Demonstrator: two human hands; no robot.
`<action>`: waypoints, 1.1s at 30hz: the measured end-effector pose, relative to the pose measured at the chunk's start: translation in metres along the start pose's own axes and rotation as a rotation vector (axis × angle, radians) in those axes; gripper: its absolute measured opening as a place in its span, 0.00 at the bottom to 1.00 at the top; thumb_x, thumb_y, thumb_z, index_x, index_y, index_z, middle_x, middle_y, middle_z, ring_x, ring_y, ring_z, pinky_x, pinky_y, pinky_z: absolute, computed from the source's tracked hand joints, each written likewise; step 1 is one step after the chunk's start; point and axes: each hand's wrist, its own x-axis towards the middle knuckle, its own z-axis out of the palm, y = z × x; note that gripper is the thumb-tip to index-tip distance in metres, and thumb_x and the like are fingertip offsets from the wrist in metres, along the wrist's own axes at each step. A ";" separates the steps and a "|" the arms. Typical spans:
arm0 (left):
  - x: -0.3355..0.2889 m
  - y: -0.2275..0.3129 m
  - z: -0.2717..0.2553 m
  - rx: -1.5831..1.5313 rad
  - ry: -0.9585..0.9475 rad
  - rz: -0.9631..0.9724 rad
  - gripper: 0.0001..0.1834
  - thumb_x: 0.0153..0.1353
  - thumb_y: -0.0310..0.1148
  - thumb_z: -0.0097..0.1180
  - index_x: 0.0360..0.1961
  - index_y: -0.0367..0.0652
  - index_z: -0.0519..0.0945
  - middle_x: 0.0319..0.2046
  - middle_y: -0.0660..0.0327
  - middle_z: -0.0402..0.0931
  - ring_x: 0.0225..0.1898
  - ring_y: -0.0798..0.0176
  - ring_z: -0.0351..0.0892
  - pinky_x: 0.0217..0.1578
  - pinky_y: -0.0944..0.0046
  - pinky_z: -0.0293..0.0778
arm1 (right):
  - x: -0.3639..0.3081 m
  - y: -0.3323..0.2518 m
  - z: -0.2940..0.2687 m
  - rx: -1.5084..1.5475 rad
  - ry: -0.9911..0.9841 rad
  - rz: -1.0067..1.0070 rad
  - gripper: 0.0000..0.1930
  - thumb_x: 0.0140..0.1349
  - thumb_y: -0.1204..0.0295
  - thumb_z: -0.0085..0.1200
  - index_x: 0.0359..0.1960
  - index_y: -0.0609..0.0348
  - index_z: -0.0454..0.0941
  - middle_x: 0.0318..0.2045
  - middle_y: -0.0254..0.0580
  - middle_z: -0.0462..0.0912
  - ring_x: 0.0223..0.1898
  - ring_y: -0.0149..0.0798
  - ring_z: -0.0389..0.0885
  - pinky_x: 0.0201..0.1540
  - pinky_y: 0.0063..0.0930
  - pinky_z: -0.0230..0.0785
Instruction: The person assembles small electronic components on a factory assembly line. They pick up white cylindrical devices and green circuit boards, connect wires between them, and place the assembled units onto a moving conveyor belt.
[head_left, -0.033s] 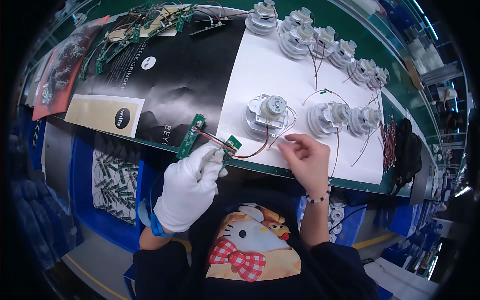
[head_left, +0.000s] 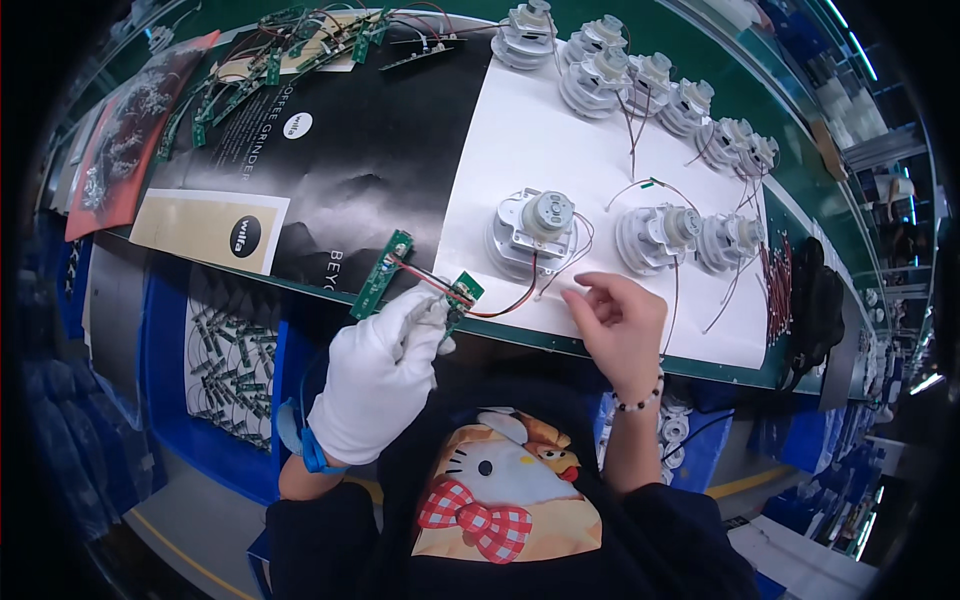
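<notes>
"What lies beyond your right hand [head_left: 625, 330]?"
"On the sheet [head_left: 540, 130], 1 motor unit [head_left: 530, 235] to its left, 2 more units [head_left: 648, 240] ahead and right, others [head_left: 597, 82] behind."
"And your left hand [head_left: 378, 365]?"
"Wired boards [head_left: 383, 277] in it; farther left, below the bench [head_left: 715, 45], your bin [head_left: 165, 380] with loose boards [head_left: 228, 370] inside."

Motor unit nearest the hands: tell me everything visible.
The motor unit looks like white plastic: a round, stepped base topped by a pale grey cylinder with darker patches on its flat end. It sits base-down on the white sheet. Red and dark wires run from its front toward the green circuit board in the left hand. Neither hand touches its body.
</notes>
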 end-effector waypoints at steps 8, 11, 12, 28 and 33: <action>0.002 0.000 0.001 0.035 0.001 0.113 0.11 0.58 0.24 0.52 0.42 0.33 0.74 0.25 0.54 0.78 0.25 0.64 0.81 0.22 0.70 0.73 | 0.017 -0.006 -0.005 -0.790 -0.296 -0.685 0.09 0.44 0.76 0.49 0.30 0.65 0.74 0.27 0.39 0.69 0.22 0.32 0.72 0.20 0.24 0.66; 0.002 -0.004 0.002 0.024 -0.004 0.117 0.11 0.58 0.25 0.52 0.42 0.34 0.74 0.25 0.54 0.78 0.25 0.63 0.81 0.23 0.70 0.74 | 0.023 -0.006 -0.011 -0.830 -0.382 -0.736 0.07 0.44 0.76 0.49 0.25 0.66 0.73 0.26 0.40 0.67 0.21 0.34 0.70 0.23 0.24 0.67; 0.002 -0.005 0.001 0.041 -0.009 0.119 0.11 0.58 0.25 0.52 0.42 0.34 0.74 0.26 0.53 0.79 0.25 0.62 0.81 0.23 0.69 0.74 | 0.026 -0.008 -0.014 -0.762 -0.420 -0.782 0.07 0.44 0.76 0.50 0.26 0.65 0.73 0.28 0.41 0.68 0.22 0.35 0.71 0.24 0.26 0.68; 0.007 -0.005 0.001 0.322 0.007 0.390 0.15 0.57 0.24 0.52 0.48 0.38 0.73 0.22 0.60 0.77 0.17 0.68 0.76 0.19 0.71 0.70 | 0.063 -0.078 -0.031 -0.136 -0.551 -0.603 0.04 0.46 0.80 0.57 0.26 0.62 0.78 0.21 0.42 0.75 0.23 0.44 0.73 0.30 0.32 0.65; 0.004 -0.001 0.002 0.409 0.001 0.402 0.17 0.54 0.21 0.52 0.48 0.38 0.73 0.21 0.60 0.77 0.19 0.65 0.77 0.20 0.70 0.72 | 0.061 -0.080 -0.028 -0.278 -0.514 -0.675 0.03 0.46 0.80 0.55 0.25 0.62 0.76 0.21 0.41 0.74 0.24 0.45 0.72 0.30 0.33 0.63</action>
